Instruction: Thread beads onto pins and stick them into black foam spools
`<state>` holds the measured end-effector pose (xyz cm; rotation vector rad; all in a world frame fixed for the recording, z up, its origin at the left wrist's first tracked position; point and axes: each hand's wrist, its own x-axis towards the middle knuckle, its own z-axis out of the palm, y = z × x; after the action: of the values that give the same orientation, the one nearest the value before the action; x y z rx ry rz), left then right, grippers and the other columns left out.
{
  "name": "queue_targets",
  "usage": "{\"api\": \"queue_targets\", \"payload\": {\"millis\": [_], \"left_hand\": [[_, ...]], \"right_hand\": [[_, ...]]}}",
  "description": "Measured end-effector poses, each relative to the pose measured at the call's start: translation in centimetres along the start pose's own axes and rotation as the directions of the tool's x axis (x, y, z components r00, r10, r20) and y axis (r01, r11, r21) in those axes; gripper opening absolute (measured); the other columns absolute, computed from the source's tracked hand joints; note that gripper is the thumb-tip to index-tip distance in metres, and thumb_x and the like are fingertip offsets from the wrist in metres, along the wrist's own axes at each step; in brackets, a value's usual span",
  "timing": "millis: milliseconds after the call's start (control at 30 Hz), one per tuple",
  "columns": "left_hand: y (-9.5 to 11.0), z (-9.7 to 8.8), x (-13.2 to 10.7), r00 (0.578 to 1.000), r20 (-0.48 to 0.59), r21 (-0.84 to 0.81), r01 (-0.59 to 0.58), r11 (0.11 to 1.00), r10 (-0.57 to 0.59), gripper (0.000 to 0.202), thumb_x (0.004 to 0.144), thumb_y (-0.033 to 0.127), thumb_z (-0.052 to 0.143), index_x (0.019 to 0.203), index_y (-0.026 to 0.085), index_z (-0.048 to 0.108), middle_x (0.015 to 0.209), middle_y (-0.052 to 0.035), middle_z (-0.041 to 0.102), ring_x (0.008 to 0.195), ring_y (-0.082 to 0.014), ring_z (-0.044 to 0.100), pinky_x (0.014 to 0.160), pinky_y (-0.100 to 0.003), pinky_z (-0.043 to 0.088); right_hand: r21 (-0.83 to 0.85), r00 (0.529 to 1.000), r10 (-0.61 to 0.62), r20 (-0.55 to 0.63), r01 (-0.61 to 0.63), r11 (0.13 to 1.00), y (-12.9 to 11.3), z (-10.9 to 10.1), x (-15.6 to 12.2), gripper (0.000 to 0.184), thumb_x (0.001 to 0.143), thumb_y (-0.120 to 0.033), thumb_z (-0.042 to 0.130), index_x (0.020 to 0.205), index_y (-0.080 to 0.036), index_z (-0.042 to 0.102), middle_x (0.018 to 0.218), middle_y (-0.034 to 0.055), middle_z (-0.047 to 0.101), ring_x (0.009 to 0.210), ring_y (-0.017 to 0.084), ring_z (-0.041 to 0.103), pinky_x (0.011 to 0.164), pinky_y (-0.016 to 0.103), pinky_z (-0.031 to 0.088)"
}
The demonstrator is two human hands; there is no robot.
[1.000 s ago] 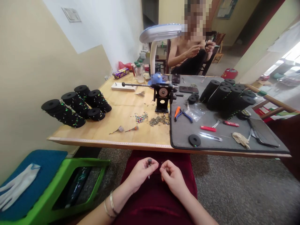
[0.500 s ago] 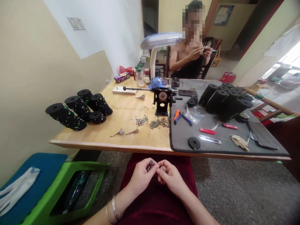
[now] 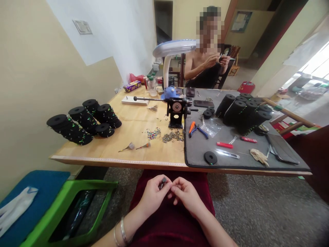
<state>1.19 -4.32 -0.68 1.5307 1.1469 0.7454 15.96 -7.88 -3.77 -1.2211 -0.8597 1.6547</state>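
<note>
Both hands meet above my lap, in front of the table edge. My left hand is closed, and a small dark grey piece sticks up between its fingers; its kind is too small to make out. The fingertips of my right hand are pinched together against the left thumb and forefinger. Whatever lies in that pinch is hidden. On the table beyond lie two small bundles of fine wires, a pile of coloured beads and a pile of small metal pieces.
Stacks of black foam spools stand on the left, more black spools on the right. A hand-cranked winder and lamp occupy the middle. Pliers and a red knife lie on the grey mat. Another person sits opposite.
The view has shifted slightly. My right hand's fingers have loosened a little and spread lower, while the fingertips stay against my left hand. The left hand keeps its grip on the dark piece.
</note>
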Motion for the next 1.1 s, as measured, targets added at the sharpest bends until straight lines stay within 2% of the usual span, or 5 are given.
{"api": "queue_targets", "payload": {"millis": [200, 433, 567, 767, 1100], "left_hand": [[0.1, -0.1, 0.0, 0.999, -0.017, 0.052, -0.043, 0.998, 0.043, 0.021, 0.080, 0.033, 0.060, 0.067, 0.018, 0.065, 0.065, -0.0021, 0.063, 0.063, -0.0166, 0.056, 0.061, -0.025, 0.041], [-0.9, -0.2, 0.3, 0.972, 0.146, -0.241, 0.215, 0.946, -0.183, 0.033, 0.077, 0.034, 0.061, 0.101, 0.013, 0.065, 0.074, -0.0029, 0.064, 0.064, -0.0144, 0.056, 0.062, -0.027, 0.044], [-1.7, 0.1, 0.2, 0.944, 0.227, -0.389, 0.314, 0.866, -0.241, 0.039, 0.077, 0.033, 0.062, 0.109, 0.011, 0.062, 0.081, -0.0061, 0.067, 0.067, -0.0141, 0.059, 0.062, -0.028, 0.045], [-1.8, 0.8, 0.0, 0.937, 0.233, -0.482, 0.343, 0.807, -0.259, 0.027, 0.073, 0.032, 0.070, 0.083, 0.015, 0.053, 0.068, -0.0032, 0.067, 0.061, -0.0132, 0.062, 0.056, -0.023, 0.044], [-2.2, 1.3, -0.1, 0.955, 0.207, -0.385, 0.278, 0.880, -0.211, 0.027, 0.075, 0.035, 0.068, 0.071, 0.017, 0.048, 0.054, 0.0026, 0.060, 0.049, -0.0100, 0.057, 0.049, -0.021, 0.044]], "right_hand": [[-0.076, 1.000, -0.016, 0.014, 0.017, 0.997, -0.5, 0.2, -0.3, 0.035, 0.073, -0.050, 0.067, 0.072, -0.019, 0.050, 0.047, -0.0055, 0.056, 0.038, 0.006, 0.039, 0.041, 0.019, 0.027], [-0.072, 0.985, -0.068, -0.160, 0.057, 0.996, 0.1, -0.5, -0.1, 0.033, 0.076, -0.048, 0.064, 0.070, -0.019, 0.048, 0.037, -0.0125, 0.039, 0.035, 0.004, 0.025, 0.041, 0.019, 0.016], [-0.042, 0.972, -0.081, -0.219, 0.073, 0.996, 0.7, -0.5, -0.1, 0.037, 0.074, -0.051, 0.065, 0.070, -0.019, 0.047, 0.035, -0.0116, 0.042, 0.033, 0.004, 0.026, 0.040, 0.019, 0.017], [-0.015, 0.967, -0.041, -0.251, 0.039, 0.999, 0.5, 0.3, -0.5, 0.043, 0.070, -0.058, 0.067, 0.071, -0.019, 0.048, 0.035, -0.0084, 0.049, 0.031, 0.004, 0.030, 0.036, 0.017, 0.019], [-0.061, 0.976, -0.059, -0.210, 0.048, 0.997, 0.7, 0.8, -0.1, 0.040, 0.069, -0.054, 0.068, 0.069, -0.018, 0.051, 0.036, -0.0069, 0.052, 0.030, 0.005, 0.036, 0.035, 0.016, 0.024]]}}
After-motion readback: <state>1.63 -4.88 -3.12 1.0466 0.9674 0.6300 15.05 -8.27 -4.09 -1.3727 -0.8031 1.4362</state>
